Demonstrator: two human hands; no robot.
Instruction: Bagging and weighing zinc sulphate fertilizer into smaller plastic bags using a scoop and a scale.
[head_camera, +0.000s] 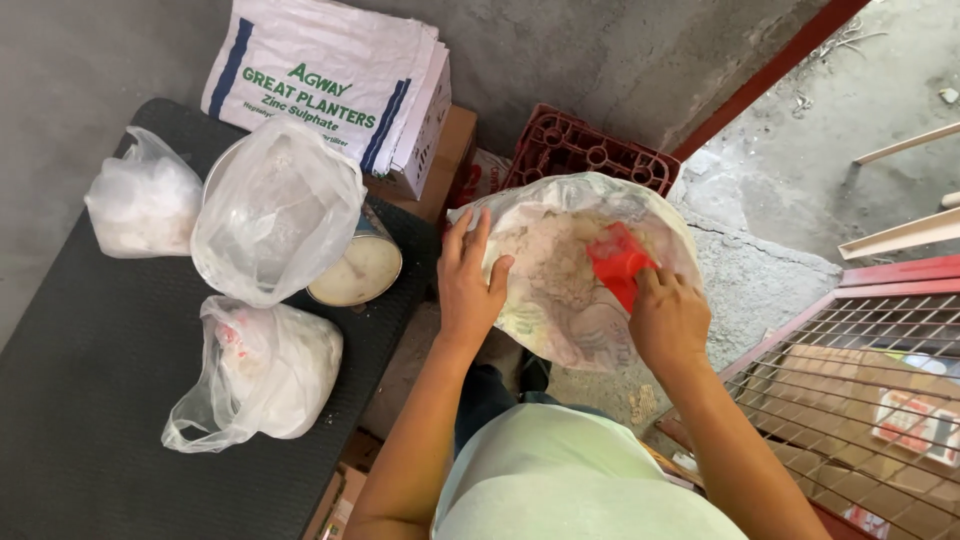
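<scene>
1. Gripping the rim of the open sack (590, 330) with spread fingers, the left hand (468, 285) alone keeps the mouth open; a slip could let it fold shut.
2. Closed around a red scoop (618, 262) sunk in the pale powder (545, 262), the right hand (668, 320) could spill grains over the sack's edge if tilted.
3. Standing open on the black table (90, 400) well apart, the tied clear bags (275, 220) demand a long carry.

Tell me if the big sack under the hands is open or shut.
Open: the sack mouth is spread, pale powder shows inside, and the red scoop dips in.
</scene>
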